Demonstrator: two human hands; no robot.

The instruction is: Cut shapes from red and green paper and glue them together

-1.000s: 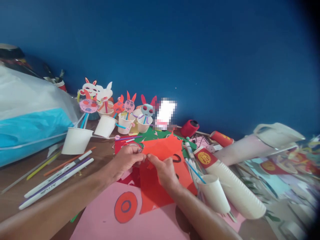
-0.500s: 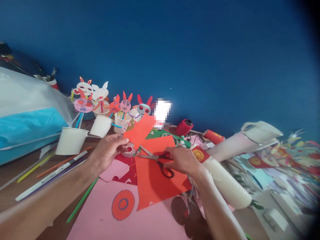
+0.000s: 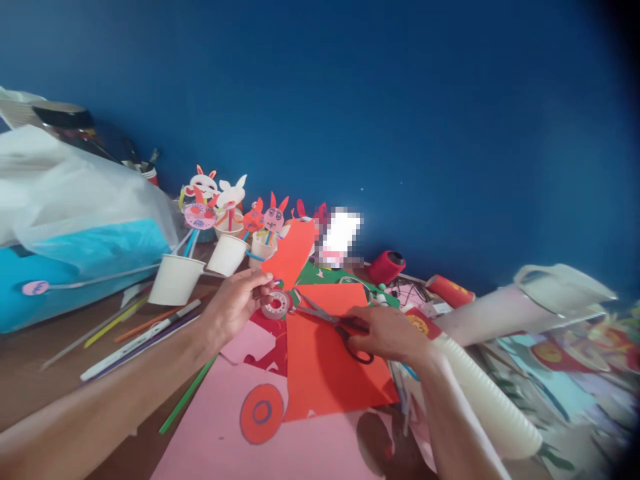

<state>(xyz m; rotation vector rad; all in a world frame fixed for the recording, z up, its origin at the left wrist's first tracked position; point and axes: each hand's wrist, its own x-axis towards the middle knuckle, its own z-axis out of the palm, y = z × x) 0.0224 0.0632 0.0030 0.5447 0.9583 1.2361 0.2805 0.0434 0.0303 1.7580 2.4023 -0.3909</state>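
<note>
My left hand (image 3: 240,303) pinches the lower edge of a cut piece of orange paper (image 3: 294,250), held raised at a slant. In my right hand (image 3: 393,331) are black-handled scissors (image 3: 327,315), with fingers at the handle loops. The blades point left toward the orange piece and look slightly parted. Beneath the scissors lies a larger orange sheet (image 3: 330,373), partly over pink paper (image 3: 215,433). A tape roll (image 3: 277,305) is just below my left fingertips. An orange disc with a drawn ring (image 3: 261,413) rests on the pink paper.
Behind my left hand stand white paper cups (image 3: 176,280) with paper animal faces on sticks. Markers (image 3: 140,340) lie at left. A stack of paper cups (image 3: 487,390), a pale jug (image 3: 500,303) and a red thread spool (image 3: 387,267) occupy the right. A blue wall (image 3: 320,100) rises behind.
The head view has turned left, so everything sits further right in the picture. Both hands keep their hold on the orange paper and the scissors.
</note>
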